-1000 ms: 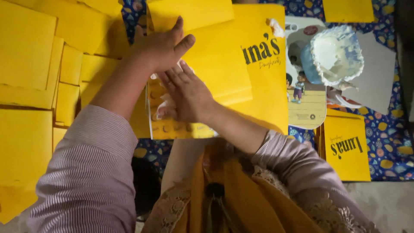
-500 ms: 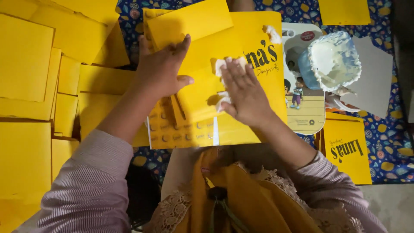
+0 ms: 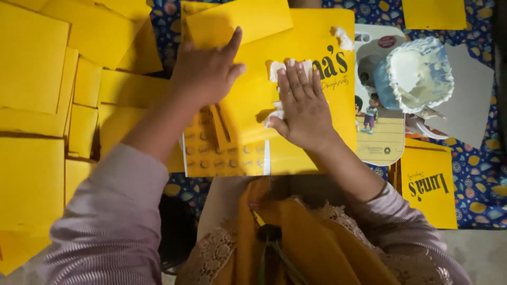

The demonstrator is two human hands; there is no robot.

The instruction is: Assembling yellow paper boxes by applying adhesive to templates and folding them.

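Observation:
A large yellow printed card sheet [image 3: 253,105] lies in front of me on a patterned blue cloth. My left hand [image 3: 208,71] presses flat on its upper left part, fingers together, next to a folded yellow flap [image 3: 237,21]. My right hand [image 3: 301,105] lies palm down on the middle of the sheet, pressing a small white cloth pad [image 3: 277,71] that shows under its fingertips. A second white scrap [image 3: 344,38] sits at the sheet's top right corner.
Several plain yellow card pieces [image 3: 37,105] cover the left side. A blue and white bowl with white paste [image 3: 414,74] stands at the right on a printed card [image 3: 381,142]. A grey sheet [image 3: 472,105] and another yellow printed piece [image 3: 428,184] lie at the right.
My right hand has slid from the sheet's lower left to its middle right with the white pad. My left hand shifted slightly down the sheet's upper left.

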